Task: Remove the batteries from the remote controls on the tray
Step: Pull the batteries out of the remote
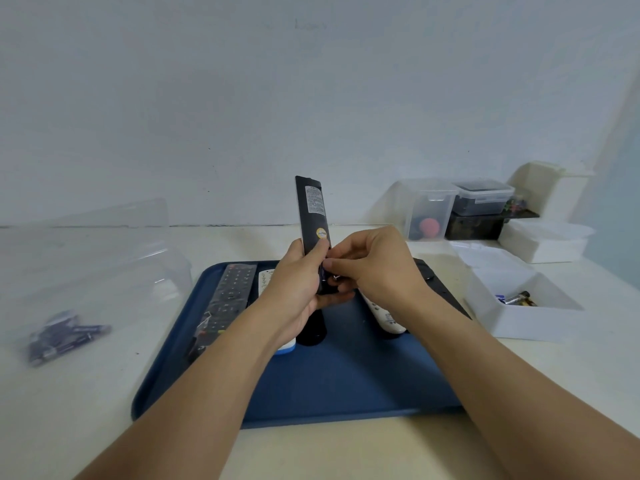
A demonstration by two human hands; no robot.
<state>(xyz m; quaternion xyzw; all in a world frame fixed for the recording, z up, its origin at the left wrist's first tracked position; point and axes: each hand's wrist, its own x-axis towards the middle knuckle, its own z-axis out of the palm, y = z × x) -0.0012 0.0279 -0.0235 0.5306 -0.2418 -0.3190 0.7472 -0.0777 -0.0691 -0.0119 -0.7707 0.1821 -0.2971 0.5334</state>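
Both bare forearms reach in from the bottom edge and meet above a blue tray (346, 386) that lies on a pale cream worktop (86, 393). Behind the worktop a plain white wall (242, 81) fills the upper half of the view, with a faint scuff near the top and a dark seam where it meets the surface.

On the left of the worktop stands a clear plastic container (104, 265), and in front of it a clear bag of batteries (64, 336) lies flat. On the right sits a white bin (519, 306) with a few loose batteries (517, 299) in its well. Farther back on that side stacked clear lidded boxes (460, 209) and white containers (547, 240) stand against the wall.

On the tray, a black remote in a clear sleeve (228, 299) lies at the left, buttons up. Just beside it is a white remote (268, 277) partly hidden by the left wrist, and another white remote (384, 317) shows under the right wrist. A dark remote (433, 282) lies at the tray's right edge.

Above the tray, the left hand (298, 289) grips a black remote (313, 216) held upright, back side facing the camera, with a printed label and a round yellow sticker showing. Its fingers curl round the lower body. The right hand (374, 268) has its fingertips (329, 265) pinched at the remote's battery bay, seemingly on a battery, though the view there is too small to be sure.
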